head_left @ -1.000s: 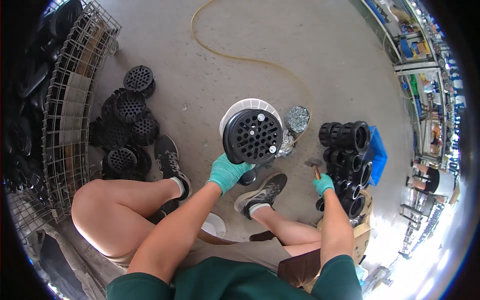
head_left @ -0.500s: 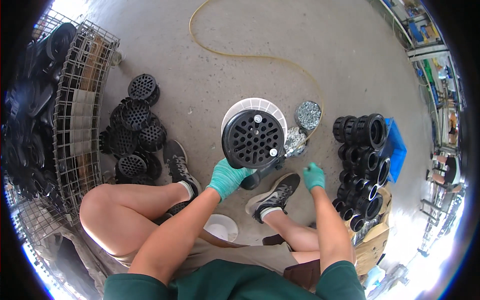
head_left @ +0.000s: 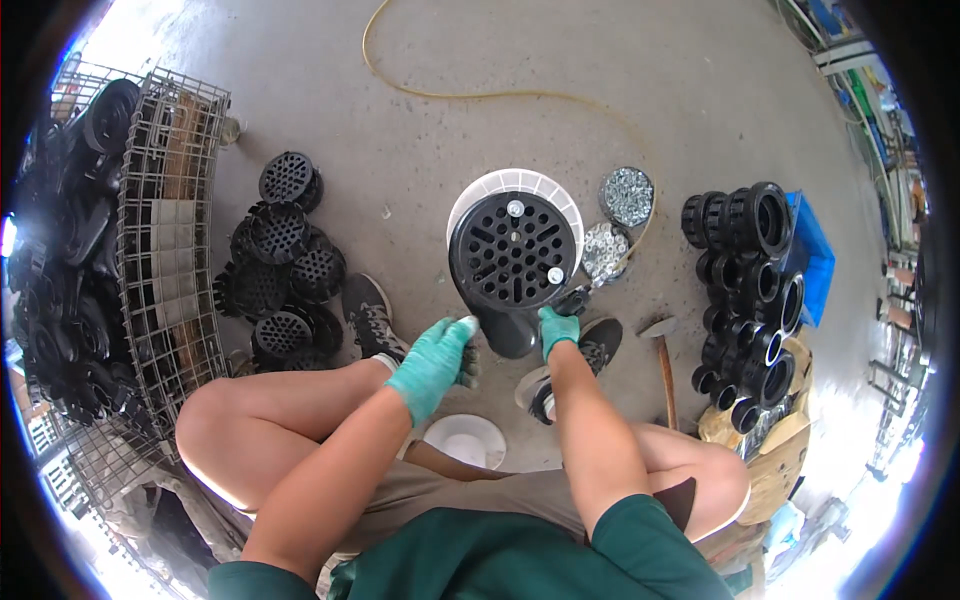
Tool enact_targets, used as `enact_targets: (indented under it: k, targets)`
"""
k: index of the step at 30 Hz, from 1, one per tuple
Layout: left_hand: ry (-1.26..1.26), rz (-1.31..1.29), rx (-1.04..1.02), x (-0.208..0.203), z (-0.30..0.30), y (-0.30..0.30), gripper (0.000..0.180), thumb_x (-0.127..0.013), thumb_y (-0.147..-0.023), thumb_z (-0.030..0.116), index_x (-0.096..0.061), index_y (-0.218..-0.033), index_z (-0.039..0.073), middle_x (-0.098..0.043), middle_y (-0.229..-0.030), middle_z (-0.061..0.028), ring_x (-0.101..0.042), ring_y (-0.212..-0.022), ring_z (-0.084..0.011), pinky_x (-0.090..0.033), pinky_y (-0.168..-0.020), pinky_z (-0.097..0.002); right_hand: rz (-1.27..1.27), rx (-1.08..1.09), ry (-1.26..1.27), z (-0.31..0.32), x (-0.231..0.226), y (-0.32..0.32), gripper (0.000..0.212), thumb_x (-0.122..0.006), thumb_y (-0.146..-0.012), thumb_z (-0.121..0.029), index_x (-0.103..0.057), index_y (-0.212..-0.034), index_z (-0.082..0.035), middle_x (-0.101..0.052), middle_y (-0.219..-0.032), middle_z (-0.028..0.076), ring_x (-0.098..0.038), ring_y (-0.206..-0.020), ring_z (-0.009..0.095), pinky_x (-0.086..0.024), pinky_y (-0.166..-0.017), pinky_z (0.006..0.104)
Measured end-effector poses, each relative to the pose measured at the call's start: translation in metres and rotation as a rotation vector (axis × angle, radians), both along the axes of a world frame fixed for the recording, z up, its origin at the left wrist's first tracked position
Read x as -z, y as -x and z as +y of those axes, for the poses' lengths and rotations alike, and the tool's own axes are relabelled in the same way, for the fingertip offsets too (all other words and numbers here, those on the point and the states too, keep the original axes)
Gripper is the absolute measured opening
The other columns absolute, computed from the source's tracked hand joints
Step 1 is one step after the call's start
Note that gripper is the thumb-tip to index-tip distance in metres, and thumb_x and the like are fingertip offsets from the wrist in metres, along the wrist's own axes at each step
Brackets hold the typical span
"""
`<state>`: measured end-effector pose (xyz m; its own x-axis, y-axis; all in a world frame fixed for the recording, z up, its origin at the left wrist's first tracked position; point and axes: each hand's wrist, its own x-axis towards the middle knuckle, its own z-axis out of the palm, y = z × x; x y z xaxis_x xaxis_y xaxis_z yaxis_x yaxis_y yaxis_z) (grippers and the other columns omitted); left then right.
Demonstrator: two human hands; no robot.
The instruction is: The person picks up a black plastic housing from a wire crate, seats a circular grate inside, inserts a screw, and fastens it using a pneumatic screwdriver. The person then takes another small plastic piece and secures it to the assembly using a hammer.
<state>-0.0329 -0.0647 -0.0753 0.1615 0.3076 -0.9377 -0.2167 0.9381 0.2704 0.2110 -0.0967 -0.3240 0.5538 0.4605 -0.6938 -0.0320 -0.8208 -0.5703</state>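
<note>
A black round casing with a perforated top (head_left: 516, 250) rests over an upturned white slatted bucket (head_left: 565, 210), its spout pointing toward me. Two bright metal fasteners stand on its top, at the upper middle and lower right. Gloved in green, my left hand (head_left: 432, 365) is beside the spout, thumb stretched out and fingers apart from it, holding nothing I can see. My right hand (head_left: 559, 330), gloved alike, is closed at the casing's lower right, against the spout side and next to a dark tool (head_left: 574, 301) on the hose. What its fingers grip is hidden.
Two tins of small metal parts (head_left: 628, 196) (head_left: 606, 252) stand right of the bucket. Stacked black rings (head_left: 740, 300), a blue bin (head_left: 815, 265) and a hammer (head_left: 665, 370) lie farther right. Left are perforated black covers (head_left: 280, 235) and a wire cage (head_left: 175, 250). A yellow hose (head_left: 480, 96) crosses the floor.
My left hand has let go of the casing and moved slightly down and left. My right hand has come in from the right to the casing's lower right side. The hammer has come into view.
</note>
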Motion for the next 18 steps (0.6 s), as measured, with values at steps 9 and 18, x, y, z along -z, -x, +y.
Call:
enact_targets:
  k: [9, 18]
  targets:
    - [-0.399, -0.698, -0.319, -0.107, -0.002, 0.03, 0.034, -0.067, -0.084, 0.002, -0.063, -0.118, -0.002, -0.063, -0.131, -0.0223, -0.056, -0.131, -0.0427, -0.044, -0.117, -0.0495, 0.589, 0.413, -0.297, 0.074, -0.167, -0.047, 0.007, -0.065, -0.084, -0.016, -0.06, -0.083, -0.011, -0.059, -0.066, 0.005, -0.055, -0.052, 0.02, -0.053, -0.052, 0.0343]
    - [-0.577, -0.572, -0.107, -0.169, -0.02, 0.035, 0.029, -0.064, -0.093, 0.0, -0.06, -0.122, -0.003, -0.065, -0.128, -0.0185, -0.064, -0.123, -0.0333, -0.055, -0.106, -0.0414, 0.834, 0.057, -0.762, 0.099, -0.443, -0.056, 0.021, -0.067, -0.094, -0.022, -0.06, -0.1, -0.003, -0.062, -0.09, 0.007, -0.059, -0.07, 0.015, -0.052, -0.054, 0.027]
